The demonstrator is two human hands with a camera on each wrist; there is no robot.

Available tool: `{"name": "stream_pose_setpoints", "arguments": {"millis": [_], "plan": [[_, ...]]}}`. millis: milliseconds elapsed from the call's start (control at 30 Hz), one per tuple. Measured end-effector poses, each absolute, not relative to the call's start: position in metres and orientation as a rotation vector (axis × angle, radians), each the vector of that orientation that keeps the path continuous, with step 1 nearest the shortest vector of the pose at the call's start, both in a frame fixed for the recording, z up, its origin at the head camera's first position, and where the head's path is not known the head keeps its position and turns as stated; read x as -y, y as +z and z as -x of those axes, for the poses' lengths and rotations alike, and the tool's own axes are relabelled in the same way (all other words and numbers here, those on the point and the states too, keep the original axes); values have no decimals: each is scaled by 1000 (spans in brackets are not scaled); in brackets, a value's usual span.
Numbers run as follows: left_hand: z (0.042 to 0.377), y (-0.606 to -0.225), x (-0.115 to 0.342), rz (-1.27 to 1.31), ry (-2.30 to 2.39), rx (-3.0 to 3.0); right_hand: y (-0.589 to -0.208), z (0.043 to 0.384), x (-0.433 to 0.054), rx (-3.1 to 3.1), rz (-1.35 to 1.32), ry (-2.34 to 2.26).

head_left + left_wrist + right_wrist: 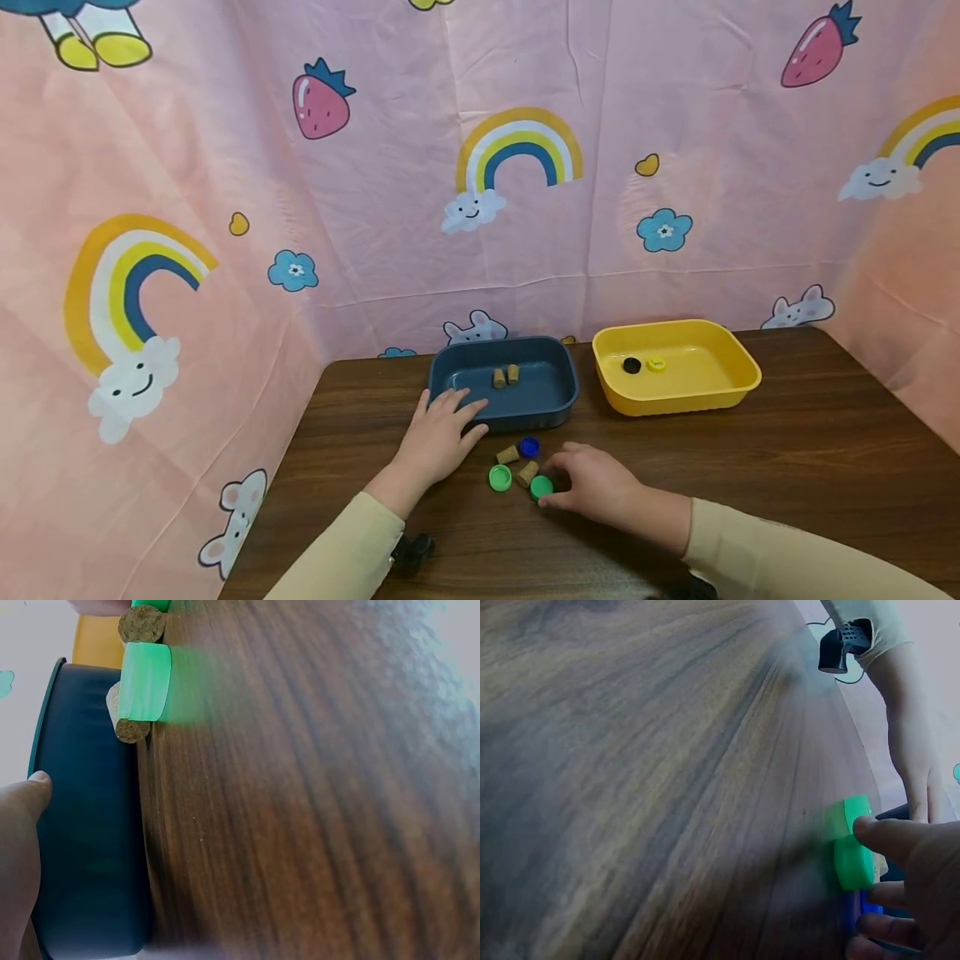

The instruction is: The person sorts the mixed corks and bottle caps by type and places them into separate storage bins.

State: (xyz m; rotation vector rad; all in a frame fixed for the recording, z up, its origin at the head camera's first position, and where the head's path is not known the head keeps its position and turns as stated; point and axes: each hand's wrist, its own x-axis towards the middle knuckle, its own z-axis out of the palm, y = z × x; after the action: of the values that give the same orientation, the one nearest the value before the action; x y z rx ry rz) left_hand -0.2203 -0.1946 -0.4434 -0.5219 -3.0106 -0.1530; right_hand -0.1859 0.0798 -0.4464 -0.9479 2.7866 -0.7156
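The left hand (438, 437) spreads its fingers over the near left rim of the dark blue tray (542, 404), hiding that corner; the left wrist view cuts it down to a thumb and part of the palm. The right hand (596, 483) curls thumb and index finger around the darker green cap (541, 487) on the table; how firmly it pinches is hard to tell. Beside it lie two corks (527, 474), a lighter green cap (500, 478) and a blue cap (529, 447), mostly covered by fingers in the right wrist view.
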Motion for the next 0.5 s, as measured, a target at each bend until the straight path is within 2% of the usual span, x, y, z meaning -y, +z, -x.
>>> {"name": "stream_pose_setpoints", "arguments": {"millis": [500], "plan": [[217,-439,193,525,-163,3000,-449,186,-78,-2793,1023,-695]]}}
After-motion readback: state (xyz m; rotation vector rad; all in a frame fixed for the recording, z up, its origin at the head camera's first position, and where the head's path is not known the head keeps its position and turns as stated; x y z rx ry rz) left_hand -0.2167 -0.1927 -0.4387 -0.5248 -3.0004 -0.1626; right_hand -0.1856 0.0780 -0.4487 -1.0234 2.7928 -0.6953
